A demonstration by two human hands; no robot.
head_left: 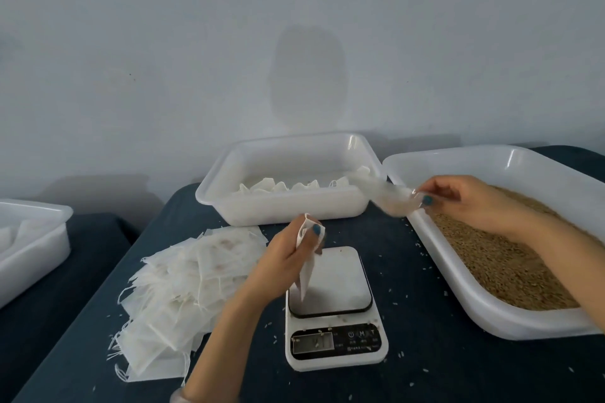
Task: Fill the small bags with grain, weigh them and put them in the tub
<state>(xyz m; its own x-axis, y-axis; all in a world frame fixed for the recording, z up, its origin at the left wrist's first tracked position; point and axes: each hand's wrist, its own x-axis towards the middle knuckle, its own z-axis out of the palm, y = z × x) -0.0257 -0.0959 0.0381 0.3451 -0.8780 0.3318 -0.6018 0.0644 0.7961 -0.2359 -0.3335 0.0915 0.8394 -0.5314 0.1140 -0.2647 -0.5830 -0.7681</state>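
My left hand (288,258) grips a small white bag (307,271) by its top, and the bag hangs down over the platform of the white scale (340,288). My right hand (458,198) pinches the handle of a clear plastic scoop (391,198), blurred, held in the air at the left rim of the grain tub (458,278), which holds brown grain (497,252). Behind the scale stands a white tub (284,203) with several filled bags (281,186) lying in it.
A pile of empty white bags (183,291) with drawstrings lies left of the scale on the dark blue table (442,370). Loose grains are scattered over the cloth. Another white tub (32,239) sits at the far left on a separate surface.
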